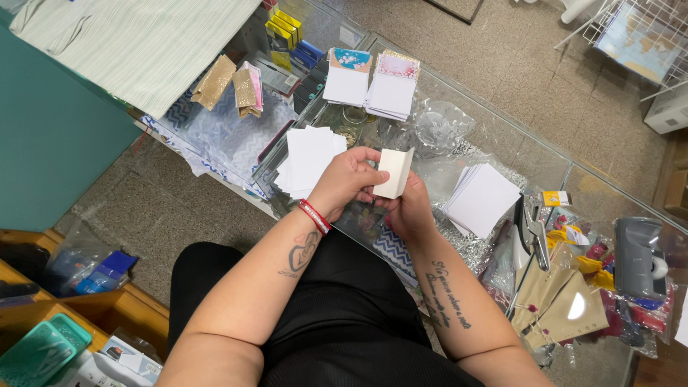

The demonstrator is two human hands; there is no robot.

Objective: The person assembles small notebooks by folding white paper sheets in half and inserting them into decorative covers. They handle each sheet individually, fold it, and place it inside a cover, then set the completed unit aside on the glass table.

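Both hands, the left hand (349,180) and the right hand (410,209), pinch a folded cream card (393,173) above the glass surface (545,161), their fingertips partly hidden behind it, between two stacks of white cards (308,159) (481,198).

Folded card (393,172) between both hands, paper stack (309,159) to its left, another stack (481,198) right.
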